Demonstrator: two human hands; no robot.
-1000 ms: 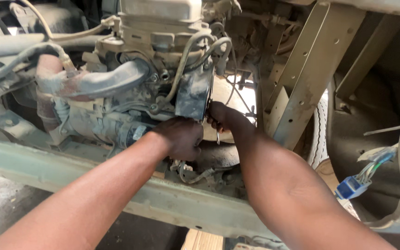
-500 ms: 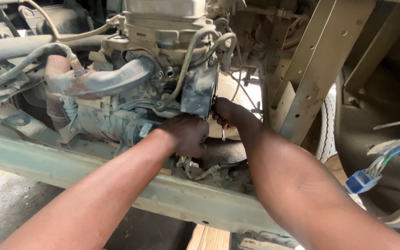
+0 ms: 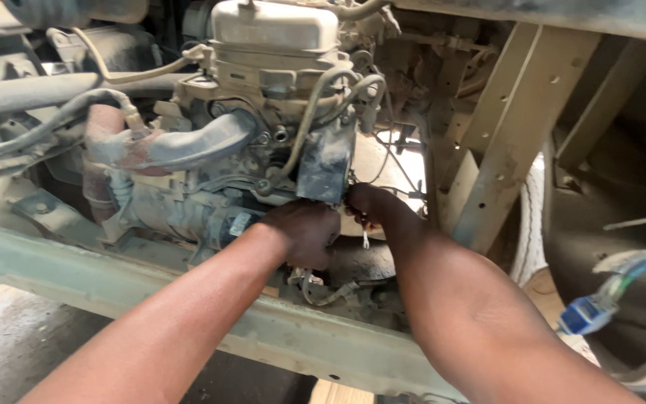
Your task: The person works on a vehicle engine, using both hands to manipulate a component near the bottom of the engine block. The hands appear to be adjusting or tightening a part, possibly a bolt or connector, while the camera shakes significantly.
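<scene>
Both my arms reach over a dusty steel frame rail [image 3: 188, 299] into a vehicle's engine bay. My left hand [image 3: 304, 232] is curled low against the engine, just under a dark rectangular bracket [image 3: 327, 161]. My right hand [image 3: 371, 206] presses in beside it, fingers tucked behind the bracket's lower right corner. A small pale metal piece [image 3: 365, 239] hangs between the two hands; what each hand grips is hidden.
A grimy engine [image 3: 211, 157] with hoses and a pale cap-like housing [image 3: 274, 30] fills the upper left. Angled steel frame members [image 3: 502, 135] stand at right, a tyre edge [image 3: 532, 224] behind them. A blue wiring connector [image 3: 585, 314] dangles at lower right.
The view has shifted slightly; both hands stay under the bracket, the left hand sitting a little lower and closer to the right one.
</scene>
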